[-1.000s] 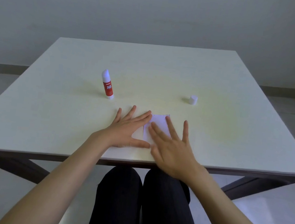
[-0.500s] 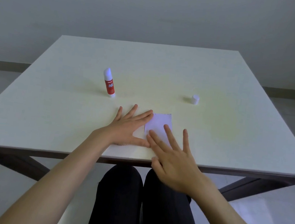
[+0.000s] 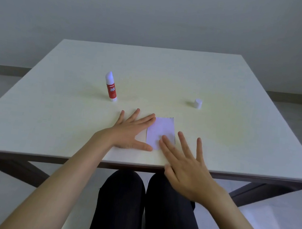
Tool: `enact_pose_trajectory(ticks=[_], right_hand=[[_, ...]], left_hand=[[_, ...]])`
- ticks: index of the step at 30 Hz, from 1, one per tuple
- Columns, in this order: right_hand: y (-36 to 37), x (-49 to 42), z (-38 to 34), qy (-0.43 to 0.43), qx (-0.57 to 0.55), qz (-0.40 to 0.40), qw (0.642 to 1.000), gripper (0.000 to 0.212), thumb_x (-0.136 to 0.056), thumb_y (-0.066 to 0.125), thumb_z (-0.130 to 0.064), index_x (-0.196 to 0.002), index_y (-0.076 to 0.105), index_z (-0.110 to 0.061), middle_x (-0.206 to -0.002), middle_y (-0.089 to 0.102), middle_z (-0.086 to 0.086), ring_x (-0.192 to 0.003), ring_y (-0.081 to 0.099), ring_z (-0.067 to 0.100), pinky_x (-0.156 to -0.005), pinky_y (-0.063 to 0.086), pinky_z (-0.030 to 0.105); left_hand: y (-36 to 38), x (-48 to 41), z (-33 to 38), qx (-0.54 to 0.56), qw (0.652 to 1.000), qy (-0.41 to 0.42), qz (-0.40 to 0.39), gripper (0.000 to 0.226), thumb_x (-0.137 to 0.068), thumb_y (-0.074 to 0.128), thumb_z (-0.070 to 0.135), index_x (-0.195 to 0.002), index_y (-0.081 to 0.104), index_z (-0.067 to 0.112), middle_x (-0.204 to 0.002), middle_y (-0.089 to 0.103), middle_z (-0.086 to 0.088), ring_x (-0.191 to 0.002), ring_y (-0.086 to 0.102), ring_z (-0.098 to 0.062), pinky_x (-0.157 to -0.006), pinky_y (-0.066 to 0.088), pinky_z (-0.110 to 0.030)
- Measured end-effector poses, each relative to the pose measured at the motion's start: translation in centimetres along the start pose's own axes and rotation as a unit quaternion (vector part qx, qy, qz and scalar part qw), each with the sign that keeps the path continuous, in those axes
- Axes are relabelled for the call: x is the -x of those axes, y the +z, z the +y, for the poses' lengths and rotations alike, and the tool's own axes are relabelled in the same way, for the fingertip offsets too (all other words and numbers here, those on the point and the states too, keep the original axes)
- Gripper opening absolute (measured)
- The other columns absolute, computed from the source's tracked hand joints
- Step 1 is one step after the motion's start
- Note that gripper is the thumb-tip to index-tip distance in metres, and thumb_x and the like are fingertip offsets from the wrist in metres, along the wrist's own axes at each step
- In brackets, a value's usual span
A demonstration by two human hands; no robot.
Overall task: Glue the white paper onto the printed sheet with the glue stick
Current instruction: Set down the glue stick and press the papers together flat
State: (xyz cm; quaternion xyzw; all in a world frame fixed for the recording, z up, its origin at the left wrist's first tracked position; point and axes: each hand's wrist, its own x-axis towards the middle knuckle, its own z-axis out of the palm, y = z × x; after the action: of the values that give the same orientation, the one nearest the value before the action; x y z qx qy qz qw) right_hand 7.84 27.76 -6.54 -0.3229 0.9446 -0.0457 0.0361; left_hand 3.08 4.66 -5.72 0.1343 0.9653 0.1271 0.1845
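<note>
A small white paper (image 3: 161, 131) lies flat near the table's front edge; a thin dark printed border shows along its top and right sides, so the printed sheet under it is almost fully covered. My left hand (image 3: 131, 131) rests flat, fingers spread, with its fingertips on the paper's left edge. My right hand (image 3: 184, 162) is flat and spread, its index fingertip on the paper's lower right part, its palm over the table edge. The red and white glue stick (image 3: 111, 87) stands upright, uncapped, behind my left hand.
The glue stick's white cap (image 3: 198, 103) stands at the right on the white table (image 3: 170, 73). My legs in dark trousers (image 3: 144, 208) are under the front edge. A grey wall is behind the table.
My right hand has slid back toward me across the paper, uncovering most of it. My left hand has stayed flat at the paper's left edge.
</note>
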Motion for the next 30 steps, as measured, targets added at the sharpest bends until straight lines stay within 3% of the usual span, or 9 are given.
enact_pose_trajectory(ticks=[4,8,11,16,23,30], right_hand=[[-0.5,0.5,-0.3,-0.005,-0.010,-0.014,1.000,0.062,-0.096,0.020,-0.033,-0.151,-0.010,-0.031,-0.157,-0.018,-0.019,-0.145,-0.025,0.022,-0.108,-0.027,0.052],[-0.7,-0.3,1.1,-0.017,-0.008,-0.021,1.000,0.059,-0.095,0.015,-0.038,-0.151,-0.006,-0.035,-0.158,-0.010,-0.023,-0.146,-0.022,0.020,-0.107,-0.027,0.053],[-1.3,-2.3,3.6,0.019,0.014,-0.036,0.999,0.056,-0.099,0.014,-0.036,-0.149,-0.010,-0.039,-0.157,-0.010,-0.024,-0.147,-0.019,0.022,-0.109,-0.021,0.057],[-1.7,-3.5,3.3,0.044,0.015,-0.030,0.998,0.056,-0.099,0.014,-0.037,-0.152,-0.005,-0.030,-0.160,-0.007,-0.017,-0.147,-0.016,0.024,-0.110,-0.018,0.058],[-0.3,-0.4,1.1,-0.042,0.008,-0.016,0.999,0.059,-0.094,0.010,-0.044,-0.151,-0.004,-0.034,-0.157,-0.009,-0.023,-0.146,-0.021,0.019,-0.109,-0.026,0.055],[-1.7,-6.1,4.6,0.041,0.008,-0.027,0.999,0.054,-0.101,0.013,-0.034,-0.151,-0.005,-0.033,-0.160,-0.006,-0.020,-0.148,-0.016,0.022,-0.112,-0.016,0.059]], left_hand=[[0.1,0.1,0.0,0.015,1.000,-0.002,0.022,0.081,-0.087,0.040,0.063,-0.149,-0.005,0.036,-0.155,-0.012,0.028,-0.145,-0.024,-0.014,-0.113,-0.019,-0.054],[0.2,0.3,0.0,0.038,0.999,0.000,0.032,0.083,-0.086,0.046,0.061,-0.150,-0.002,0.037,-0.155,-0.009,0.029,-0.144,-0.023,-0.012,-0.113,-0.020,-0.053],[0.3,0.2,-0.2,0.051,0.998,0.001,0.034,0.084,-0.085,0.048,0.060,-0.150,0.000,0.038,-0.155,-0.007,0.030,-0.144,-0.023,-0.010,-0.113,-0.021,-0.052],[0.6,0.2,-0.4,0.053,0.997,0.003,0.054,0.086,-0.083,0.049,0.063,-0.150,0.002,0.038,-0.155,-0.005,0.030,-0.144,-0.022,-0.009,-0.113,-0.021,-0.051],[0.9,0.2,-0.3,0.053,0.997,0.003,0.063,0.088,-0.080,0.050,0.066,-0.150,0.003,0.039,-0.155,-0.004,0.032,-0.144,-0.020,-0.006,-0.114,-0.020,-0.050],[0.7,0.4,-0.3,0.061,0.996,0.005,0.066,0.086,-0.082,0.052,0.062,-0.150,0.005,0.039,-0.156,-0.002,0.030,-0.145,-0.019,-0.007,-0.114,-0.019,-0.051]])
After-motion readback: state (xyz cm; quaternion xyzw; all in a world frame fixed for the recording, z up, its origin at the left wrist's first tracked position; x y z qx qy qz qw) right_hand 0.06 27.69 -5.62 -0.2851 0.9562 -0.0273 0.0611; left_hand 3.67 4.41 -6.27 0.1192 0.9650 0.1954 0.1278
